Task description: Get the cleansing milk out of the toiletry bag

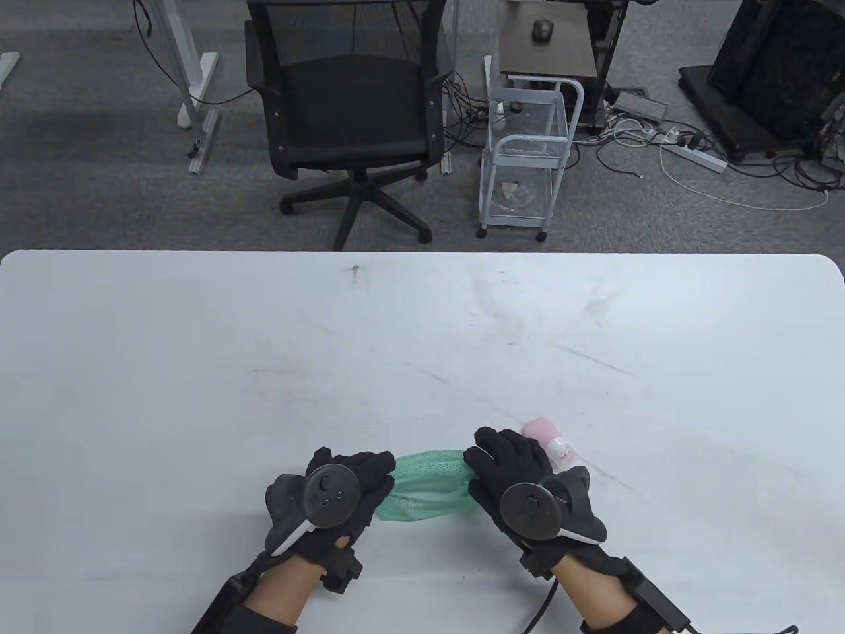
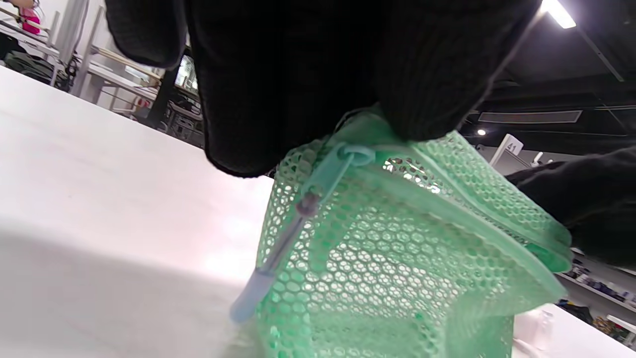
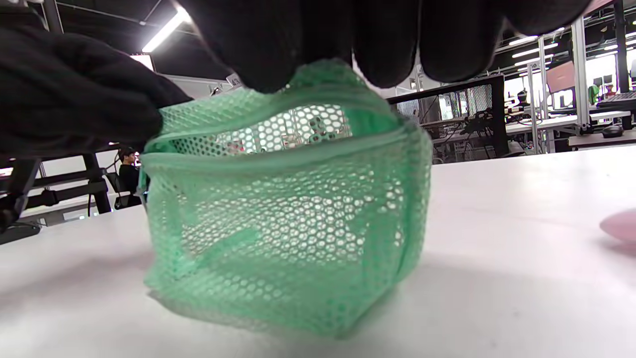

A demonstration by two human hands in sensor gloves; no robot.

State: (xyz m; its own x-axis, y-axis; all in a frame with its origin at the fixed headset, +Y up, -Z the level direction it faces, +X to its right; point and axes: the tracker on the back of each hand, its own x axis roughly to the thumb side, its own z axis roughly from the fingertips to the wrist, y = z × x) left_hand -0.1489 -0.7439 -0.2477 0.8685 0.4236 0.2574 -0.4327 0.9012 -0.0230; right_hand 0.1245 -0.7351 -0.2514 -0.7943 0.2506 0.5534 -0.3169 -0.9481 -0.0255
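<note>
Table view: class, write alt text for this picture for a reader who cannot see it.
Two black-gloved hands hold a green mesh toiletry bag between them near the front edge of a white table, the left hand at its left end and the right hand at its right end. A pink bottle with a clear cap lies on the table just behind the right hand.

The green mesh toiletry bag (image 1: 428, 485) sat near the table's front edge, while the pink cleansing milk bottle (image 1: 551, 441) lay on its side just right of it.

white sign (image 2: 513, 145) in background reading "41", no other legible text
</note>
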